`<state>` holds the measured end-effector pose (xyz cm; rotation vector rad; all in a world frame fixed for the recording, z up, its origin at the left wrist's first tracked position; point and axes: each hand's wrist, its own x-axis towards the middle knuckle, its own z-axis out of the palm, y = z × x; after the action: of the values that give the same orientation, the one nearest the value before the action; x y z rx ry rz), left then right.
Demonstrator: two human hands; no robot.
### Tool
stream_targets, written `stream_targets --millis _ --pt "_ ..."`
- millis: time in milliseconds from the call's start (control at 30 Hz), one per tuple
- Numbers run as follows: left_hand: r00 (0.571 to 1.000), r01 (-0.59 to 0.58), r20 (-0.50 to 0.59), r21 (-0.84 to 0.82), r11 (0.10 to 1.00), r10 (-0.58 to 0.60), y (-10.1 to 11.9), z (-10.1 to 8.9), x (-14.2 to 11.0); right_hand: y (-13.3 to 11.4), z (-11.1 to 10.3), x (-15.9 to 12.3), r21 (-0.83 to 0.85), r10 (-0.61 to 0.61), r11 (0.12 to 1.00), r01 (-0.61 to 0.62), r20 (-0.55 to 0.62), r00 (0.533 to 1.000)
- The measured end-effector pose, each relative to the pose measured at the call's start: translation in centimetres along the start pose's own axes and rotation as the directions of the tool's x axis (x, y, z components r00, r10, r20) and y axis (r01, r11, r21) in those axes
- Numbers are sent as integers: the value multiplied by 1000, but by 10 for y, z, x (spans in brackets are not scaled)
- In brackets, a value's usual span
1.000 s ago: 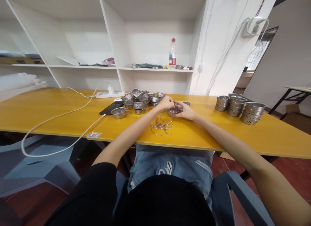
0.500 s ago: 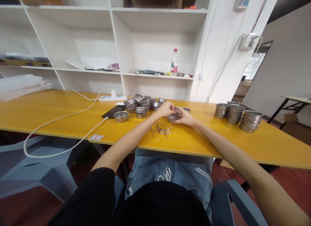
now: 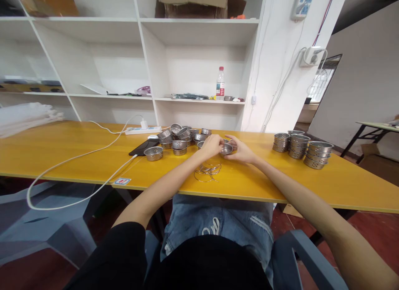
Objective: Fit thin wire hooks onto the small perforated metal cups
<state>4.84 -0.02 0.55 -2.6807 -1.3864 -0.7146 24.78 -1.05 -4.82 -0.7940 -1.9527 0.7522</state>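
A small perforated metal cup point(image 3: 227, 149) is between my two hands above the yellow table, its open top tilted toward me. My right hand point(image 3: 242, 152) grips its right side, thumb below and fingers along the rim. At the left rim, my left hand point(image 3: 213, 146) is closed with its fingertips bent down; whatever they pinch is hidden. Loose thin wire rings point(image 3: 208, 170) lie in a tangle on the table just below my hands. Behind my left hand stands a jumbled heap of similar cups point(image 3: 180, 144), partly covered by that hand.
Stacked metal cups point(image 3: 297, 146) stand at the right. On the left are a single cup point(image 3: 153, 154), a dark phone point(image 3: 141, 147) and a white cable point(image 3: 77, 147) looping over the table's front edge. A power strip point(image 3: 132, 130) lies below the white shelves point(image 3: 199, 32).
The cup between my hands has shifted slightly right and its inside shows more. My left fingers have moved to its left rim. The view has tilted up a little.
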Motion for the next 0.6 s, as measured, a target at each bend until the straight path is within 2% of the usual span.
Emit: stream_targets --millis 167,367,500,600 --pt "991 52 123 56 997 -59 13 -1 -8 7 4 1 -44 7 999 -9 -25 1000" --pt "995 36 95 29 999 -39 18 -2 -10 7 1 1 -77 -2 997 0 -27 1000" --pt "994 11 107 -83 997 -2 19 2 -11 7 1 1 -122 -22 992 18 -36 999" --pt "997 -26 60 -187 982 38 22 6 -13 8 1 1 -152 -24 988 16 -51 998"
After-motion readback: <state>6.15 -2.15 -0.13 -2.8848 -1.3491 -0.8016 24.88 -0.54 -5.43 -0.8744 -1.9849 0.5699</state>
